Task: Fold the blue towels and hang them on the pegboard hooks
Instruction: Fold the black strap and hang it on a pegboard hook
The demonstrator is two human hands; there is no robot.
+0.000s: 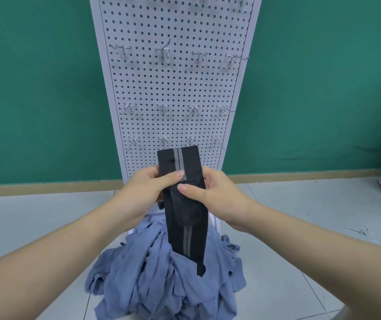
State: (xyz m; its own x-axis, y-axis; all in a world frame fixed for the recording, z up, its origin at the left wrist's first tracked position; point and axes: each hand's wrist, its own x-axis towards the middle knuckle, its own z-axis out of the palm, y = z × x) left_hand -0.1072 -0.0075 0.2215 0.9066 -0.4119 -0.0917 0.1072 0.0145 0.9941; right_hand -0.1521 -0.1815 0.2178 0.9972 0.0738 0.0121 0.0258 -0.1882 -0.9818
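Head view: I hold a dark striped cloth (pixel 183 195) upright before the pegboard (pixel 175 88), my left hand (pixel 147 188) and right hand (pixel 210 192) each pinching it near the fold, thumbs pressed on its front, fingers curled behind. It looks thin, limp and light, so it should slump wherever unsupported; taking it by the edges seems best. The blue towels (pixel 161 278) lie heaped on the floor below it, soft and crumpled. The hooks (pixel 163 51) hang bare.
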